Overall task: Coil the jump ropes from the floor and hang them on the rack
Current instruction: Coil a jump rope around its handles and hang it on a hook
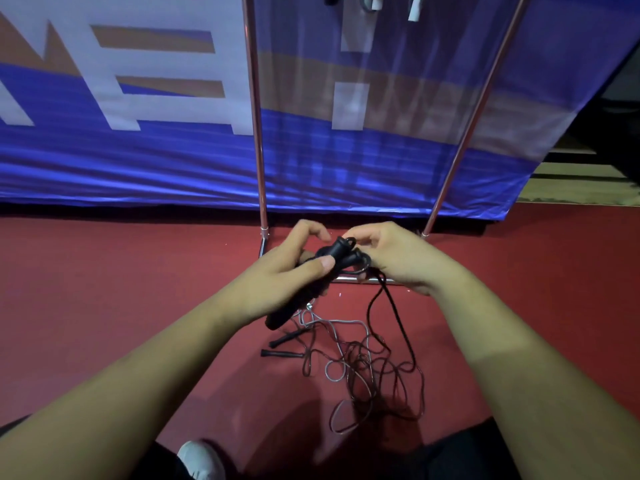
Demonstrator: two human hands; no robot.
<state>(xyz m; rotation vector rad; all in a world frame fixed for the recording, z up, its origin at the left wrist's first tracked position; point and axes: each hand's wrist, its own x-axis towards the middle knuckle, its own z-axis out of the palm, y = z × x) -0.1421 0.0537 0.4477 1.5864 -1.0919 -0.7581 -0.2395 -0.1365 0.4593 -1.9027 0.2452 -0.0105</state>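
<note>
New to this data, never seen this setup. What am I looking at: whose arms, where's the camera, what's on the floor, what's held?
No machine here: these are a person's two bare arms, filmed by one wide-angle camera worn on the head, looking down. The left hand grips a black jump rope's handles. The right hand pinches its cord, which trails to the red floor. A tangle of ropes lies there with two loose handles. Behind stand the metal rack and a blue banner.

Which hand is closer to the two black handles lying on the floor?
Left. The left hand, gripping the held handles, is just above the floor handles; the right hand holds the cord further right.
</note>
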